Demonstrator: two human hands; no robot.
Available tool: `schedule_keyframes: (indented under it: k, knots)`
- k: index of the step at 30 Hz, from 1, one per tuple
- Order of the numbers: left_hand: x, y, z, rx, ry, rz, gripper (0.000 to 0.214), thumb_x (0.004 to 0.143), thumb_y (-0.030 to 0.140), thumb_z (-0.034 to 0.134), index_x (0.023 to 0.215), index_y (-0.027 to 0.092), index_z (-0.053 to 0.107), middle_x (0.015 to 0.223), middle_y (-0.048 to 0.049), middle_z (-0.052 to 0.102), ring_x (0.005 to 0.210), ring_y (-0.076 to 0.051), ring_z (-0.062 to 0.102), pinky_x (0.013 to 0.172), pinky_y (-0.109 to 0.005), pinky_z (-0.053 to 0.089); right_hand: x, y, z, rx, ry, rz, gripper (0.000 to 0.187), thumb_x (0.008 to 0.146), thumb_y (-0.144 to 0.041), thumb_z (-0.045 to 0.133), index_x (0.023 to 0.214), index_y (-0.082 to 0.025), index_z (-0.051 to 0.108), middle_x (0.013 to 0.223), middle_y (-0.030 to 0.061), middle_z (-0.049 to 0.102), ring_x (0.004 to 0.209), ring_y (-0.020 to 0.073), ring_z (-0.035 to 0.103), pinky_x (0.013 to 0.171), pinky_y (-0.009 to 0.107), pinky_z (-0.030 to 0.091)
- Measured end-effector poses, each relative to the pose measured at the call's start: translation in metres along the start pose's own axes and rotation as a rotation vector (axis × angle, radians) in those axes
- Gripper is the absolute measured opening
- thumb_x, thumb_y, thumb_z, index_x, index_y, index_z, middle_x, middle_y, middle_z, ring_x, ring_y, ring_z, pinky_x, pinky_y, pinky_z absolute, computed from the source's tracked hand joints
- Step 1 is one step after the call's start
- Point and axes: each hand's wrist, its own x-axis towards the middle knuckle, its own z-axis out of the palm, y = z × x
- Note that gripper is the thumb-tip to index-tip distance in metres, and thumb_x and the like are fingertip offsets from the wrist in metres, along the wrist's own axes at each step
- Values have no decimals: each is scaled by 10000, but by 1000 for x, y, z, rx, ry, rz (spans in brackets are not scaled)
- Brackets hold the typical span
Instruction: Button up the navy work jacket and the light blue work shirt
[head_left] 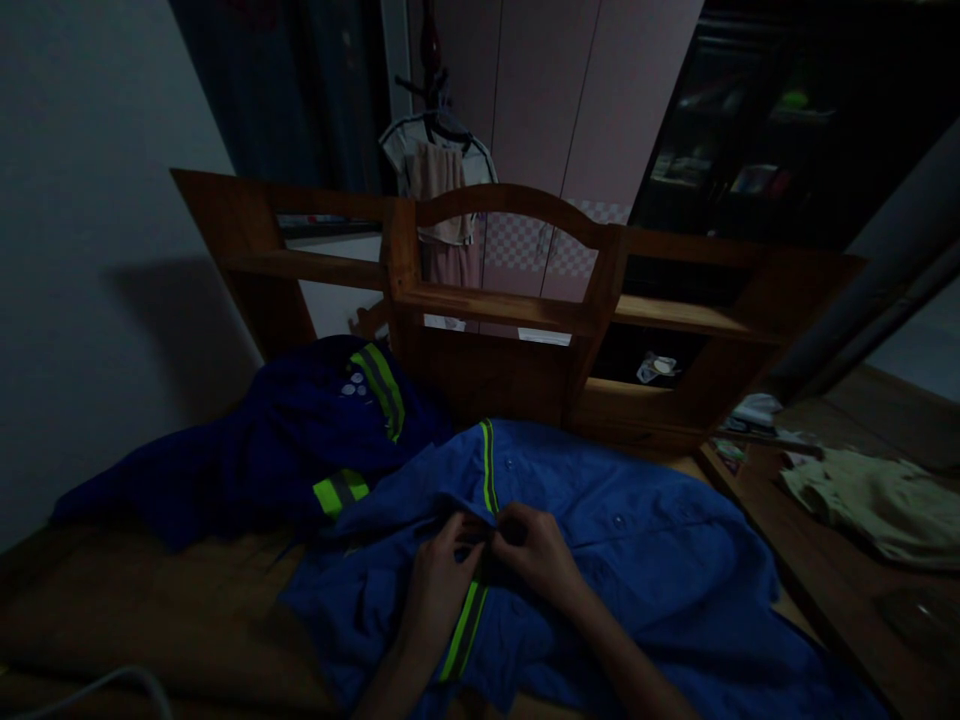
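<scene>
Slipping from too light a pinch, the loose cloth of the blue jacket (652, 545) could drop back flat, and dim light could hide it. The jacket spreads beneath and around the fingers (517, 525); the left hand (442, 562) and right hand (543, 555) both pinch a fold beside its reflective stripe (465, 632). Left of them, farther off, lies a darker blue garment (262, 440).

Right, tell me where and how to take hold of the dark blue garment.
Probably pinch the lower yellow-green strip of the dark blue garment, from the person's side and above: it lies in a loose heap, with the wall to its left and the wooden shelf unit behind.
</scene>
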Motion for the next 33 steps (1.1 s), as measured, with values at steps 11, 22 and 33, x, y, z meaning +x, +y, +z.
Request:
schedule_keyframes:
  k: [11, 22, 33]
  knots:
    - [1, -2, -1, -94, -2, -105, 245, 786, 279, 576, 988, 179, 673, 995, -80, 728, 886, -222, 700, 800, -324, 559, 8, 7, -1, 244, 48, 91, 127, 804, -249, 535, 817, -153, 616, 673, -7, 609, 592, 112, 562, 553, 195, 422]
    - [3, -8, 2, 7, -24, -75, 298, 788, 379, 599, 985, 167, 670, 976, -94, 714, 890, -223, 673, 791, -311, 515, 7, 11, -7, 319, 33, 104, 240, 814, -380, 618, 878, -150, 641, 646, -19, 620, 563, 109, 570, 530, 190, 424]
    - [2, 5, -1, -2, -81, -23, 324, 845, 432, 537, 1000, 179, 667, 973, -71, 708, 929, -230, 648, 835, -299, 474, 5, -18, -28, 319, -241, -210, 300, 898, -198, 452, 1072, -219, 696, 1150, 50, 642, 1074, 191, 579, 954, 337, 433]
